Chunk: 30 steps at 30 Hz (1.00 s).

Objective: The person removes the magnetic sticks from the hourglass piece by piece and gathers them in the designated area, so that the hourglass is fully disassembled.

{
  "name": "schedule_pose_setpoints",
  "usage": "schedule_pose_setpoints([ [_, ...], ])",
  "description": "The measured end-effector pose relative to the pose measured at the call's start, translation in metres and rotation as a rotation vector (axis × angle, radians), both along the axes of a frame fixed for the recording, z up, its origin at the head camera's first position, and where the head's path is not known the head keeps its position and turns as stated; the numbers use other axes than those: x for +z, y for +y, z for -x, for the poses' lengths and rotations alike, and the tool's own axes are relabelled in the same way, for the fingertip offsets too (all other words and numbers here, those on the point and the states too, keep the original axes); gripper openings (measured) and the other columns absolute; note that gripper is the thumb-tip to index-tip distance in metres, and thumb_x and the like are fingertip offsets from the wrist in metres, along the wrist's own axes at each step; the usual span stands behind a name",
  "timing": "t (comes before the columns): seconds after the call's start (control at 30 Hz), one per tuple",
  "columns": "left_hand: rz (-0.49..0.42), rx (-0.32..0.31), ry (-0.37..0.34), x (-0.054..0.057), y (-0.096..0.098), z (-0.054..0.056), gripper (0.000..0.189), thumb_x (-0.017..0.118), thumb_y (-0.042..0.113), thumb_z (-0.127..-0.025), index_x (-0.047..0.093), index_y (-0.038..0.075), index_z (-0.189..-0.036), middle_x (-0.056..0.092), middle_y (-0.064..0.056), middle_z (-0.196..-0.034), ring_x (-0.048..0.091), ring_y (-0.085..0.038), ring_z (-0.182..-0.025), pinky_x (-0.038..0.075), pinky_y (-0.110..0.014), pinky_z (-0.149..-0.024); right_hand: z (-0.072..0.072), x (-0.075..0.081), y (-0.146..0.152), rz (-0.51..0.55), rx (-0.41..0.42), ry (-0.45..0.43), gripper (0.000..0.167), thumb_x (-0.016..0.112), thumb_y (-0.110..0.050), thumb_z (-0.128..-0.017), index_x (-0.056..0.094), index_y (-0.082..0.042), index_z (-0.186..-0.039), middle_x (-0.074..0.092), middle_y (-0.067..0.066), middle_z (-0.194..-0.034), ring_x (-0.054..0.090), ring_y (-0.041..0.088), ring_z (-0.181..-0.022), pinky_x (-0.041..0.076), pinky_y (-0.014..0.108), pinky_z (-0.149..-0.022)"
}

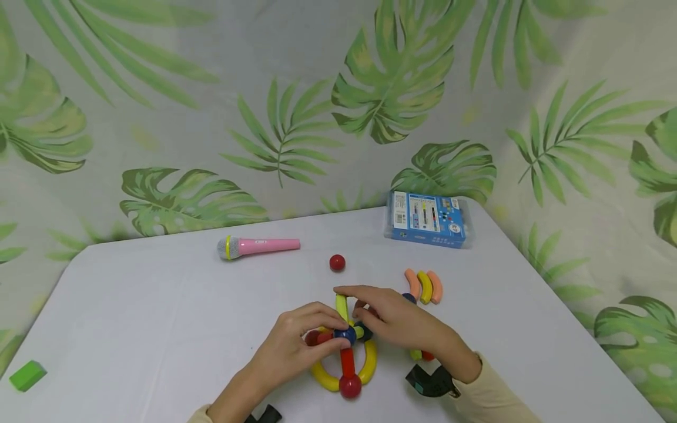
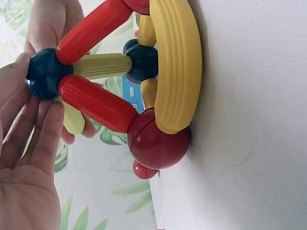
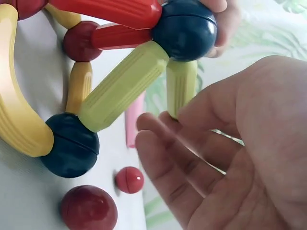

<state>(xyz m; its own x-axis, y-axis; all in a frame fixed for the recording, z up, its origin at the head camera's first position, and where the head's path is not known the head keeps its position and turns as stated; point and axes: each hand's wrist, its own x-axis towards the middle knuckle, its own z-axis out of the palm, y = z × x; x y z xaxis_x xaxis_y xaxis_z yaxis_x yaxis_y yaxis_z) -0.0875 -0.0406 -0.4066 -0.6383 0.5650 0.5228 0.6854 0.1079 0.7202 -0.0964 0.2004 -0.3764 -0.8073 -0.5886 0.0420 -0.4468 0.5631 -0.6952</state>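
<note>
A toy frame of rods and balls stands on the white table (image 1: 158, 317). Its base is a yellow ring (image 1: 325, 379) (image 2: 180, 67) with a red ball (image 1: 350, 386) (image 2: 156, 143) at the near side. Red rods (image 2: 98, 103) rise to a dark blue ball (image 1: 345, 335) (image 2: 44, 73) (image 3: 184, 28) at the top. My left hand (image 1: 317, 332) (image 2: 29, 100) holds that blue ball with its fingertips. My right hand (image 1: 359, 299) (image 3: 158, 124) pinches a yellow-green rod (image 1: 342, 306) (image 3: 181, 91) that joins the blue ball.
A loose red ball (image 1: 337, 262) lies just behind the frame. Farther back are a pink toy microphone (image 1: 259, 247) and a blue box (image 1: 425, 219). Orange and yellow curved pieces (image 1: 424, 286) lie to the right, and a green block (image 1: 27, 375) sits at the far left edge.
</note>
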Motion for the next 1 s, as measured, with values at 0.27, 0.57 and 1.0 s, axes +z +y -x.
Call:
schedule_pose_setpoints([
  [0.27,0.007,0.005,-0.011,0.0,0.0,0.0,0.018,0.082,0.017,-0.088,0.078,0.015,-0.106,0.074,0.006,-0.106,0.071,-0.01,-0.1,0.058,-0.028,-0.093,-0.003,0.004,0.008,0.034,-0.059,0.073,0.038,0.06,-0.021,-0.106,0.058,-0.021,-0.144,0.066,-0.005,-0.125,0.061,0.009,-0.099,0.058,0.026,-0.085],
  [0.57,-0.002,0.009,-0.002,0.0,0.0,-0.002,0.018,0.083,0.018,-0.088,0.078,0.015,-0.105,0.074,0.006,-0.107,0.07,-0.01,-0.1,0.058,-0.028,-0.092,-0.008,0.017,0.024,0.081,-0.052,0.038,0.027,0.069,-0.031,-0.101,0.067,-0.016,-0.124,0.069,-0.008,-0.107,0.062,0.008,-0.094,0.058,0.026,-0.083],
  [1.0,-0.003,0.002,-0.027,0.0,0.0,-0.002,0.019,0.083,0.016,-0.087,0.078,0.015,-0.106,0.073,0.006,-0.107,0.07,-0.01,-0.099,0.059,-0.028,-0.091,-0.018,0.034,0.033,0.033,0.012,-0.041,0.013,0.076,-0.036,-0.095,0.068,-0.028,-0.102,0.07,-0.016,-0.094,0.061,0.008,-0.081,0.057,0.025,-0.071],
])
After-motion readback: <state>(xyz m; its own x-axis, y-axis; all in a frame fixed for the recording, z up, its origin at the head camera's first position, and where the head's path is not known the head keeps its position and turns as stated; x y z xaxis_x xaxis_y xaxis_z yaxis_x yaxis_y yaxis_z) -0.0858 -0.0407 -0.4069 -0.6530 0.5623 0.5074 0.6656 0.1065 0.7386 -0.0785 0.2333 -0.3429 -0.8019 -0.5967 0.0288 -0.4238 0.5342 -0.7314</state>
